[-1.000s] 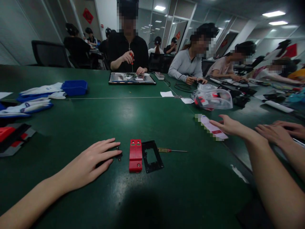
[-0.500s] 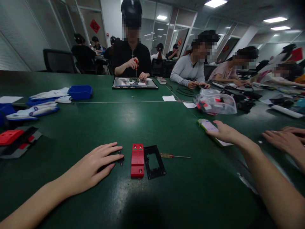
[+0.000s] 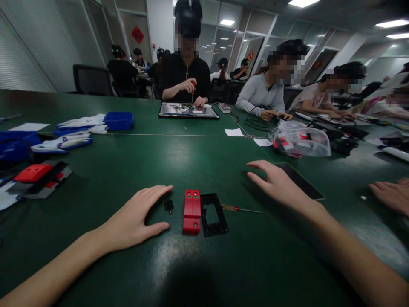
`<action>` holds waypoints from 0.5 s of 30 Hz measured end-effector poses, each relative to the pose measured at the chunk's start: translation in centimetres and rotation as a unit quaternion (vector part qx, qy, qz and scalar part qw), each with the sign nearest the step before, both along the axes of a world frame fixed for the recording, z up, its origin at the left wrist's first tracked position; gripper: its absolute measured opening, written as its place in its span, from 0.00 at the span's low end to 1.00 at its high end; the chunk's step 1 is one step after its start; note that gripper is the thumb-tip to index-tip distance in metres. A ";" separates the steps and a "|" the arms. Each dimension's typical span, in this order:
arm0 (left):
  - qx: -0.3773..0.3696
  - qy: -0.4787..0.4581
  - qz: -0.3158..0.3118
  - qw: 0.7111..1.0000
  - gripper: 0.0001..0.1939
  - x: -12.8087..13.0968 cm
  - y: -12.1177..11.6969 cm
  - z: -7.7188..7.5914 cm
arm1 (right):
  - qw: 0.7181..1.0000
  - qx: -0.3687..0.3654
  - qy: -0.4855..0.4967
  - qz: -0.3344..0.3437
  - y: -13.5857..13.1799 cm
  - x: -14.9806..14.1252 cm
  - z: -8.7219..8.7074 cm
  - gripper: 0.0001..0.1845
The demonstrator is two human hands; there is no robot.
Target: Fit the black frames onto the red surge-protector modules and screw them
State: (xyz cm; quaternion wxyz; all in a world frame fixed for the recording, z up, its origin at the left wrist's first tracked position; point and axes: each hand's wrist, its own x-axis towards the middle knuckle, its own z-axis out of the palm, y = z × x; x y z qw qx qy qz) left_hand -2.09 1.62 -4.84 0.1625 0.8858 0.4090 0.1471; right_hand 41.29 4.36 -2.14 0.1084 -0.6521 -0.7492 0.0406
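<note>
My left hand (image 3: 136, 217) is open on the left, thumb and fingers apart around a small black part (image 3: 168, 206) lying on the green table. Just right of that part is a red two-pole module with screws (image 3: 191, 212). A black rectangular plastic frame (image 3: 206, 232) rests against its right side. Beyond the frame lies a screwdriver with a clear amber handle (image 3: 230, 208), its shaft pointing right. Over the table on the right, my right hand (image 3: 275, 181) is open and holds nothing. A phone with a dark screen (image 3: 298, 179) lies just behind it.
White and blue gloves (image 3: 79, 123) and a blue tray (image 3: 119, 120) lie at the left. Nearer is a red and black object (image 3: 33, 174). A clear plastic bag (image 3: 300, 138) sits far right. Opposite, a person works on an opened flat panel (image 3: 188, 111). Another person's hand (image 3: 391, 194) rests at right.
My right hand has left the phone and moved left, toward the middle; the phone's lit screen is now dark. My left hand's fingers have spread, uncovering the small black part.
</note>
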 end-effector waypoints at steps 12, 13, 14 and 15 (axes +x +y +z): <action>-0.045 -0.059 -0.077 0.994 0.50 6.2 1.3 0.6 | 0.941 -0.139 0.205 0.231 -0.4 -8.3 -2.1 0.13; -0.044 -0.065 -0.078 0.994 0.50 6.2 1.3 0.5 | 0.941 -0.134 0.209 0.229 -0.4 -8.3 -2.3 0.12; -0.045 -0.071 -0.080 0.993 0.49 6.1 1.2 0.5 | 0.942 -0.127 0.213 0.226 -0.5 -8.3 -2.4 0.11; -0.047 -0.076 -0.081 0.993 0.48 6.0 1.2 0.5 | 0.943 -0.119 0.218 0.221 -0.6 -8.3 -2.6 0.11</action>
